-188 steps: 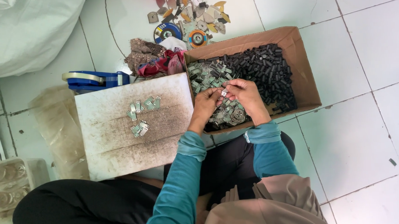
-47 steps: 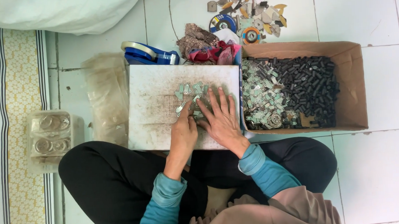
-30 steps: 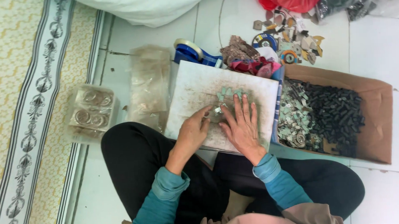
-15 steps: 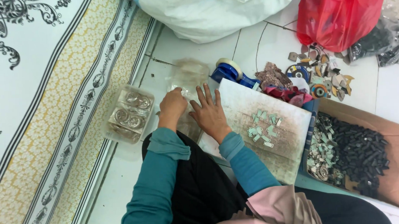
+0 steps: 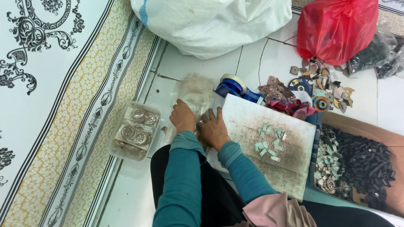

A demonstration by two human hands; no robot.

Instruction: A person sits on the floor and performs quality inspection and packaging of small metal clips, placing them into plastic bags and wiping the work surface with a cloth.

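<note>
Your left hand and right hand both press down on the stack of clear crinkled plastic bags lying on the white tiled floor, just left of the stained white board with its small green tags; fingers look curled on the plastic, though a firm pinch cannot be told

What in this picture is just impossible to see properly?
- Left hand and right hand on the clear plastic bags: fingertips blend in, so any grip is unclear.
- Cardboard box: cut off by the right edge.
- Small pale pieces on the white board: too small to identify.
</note>
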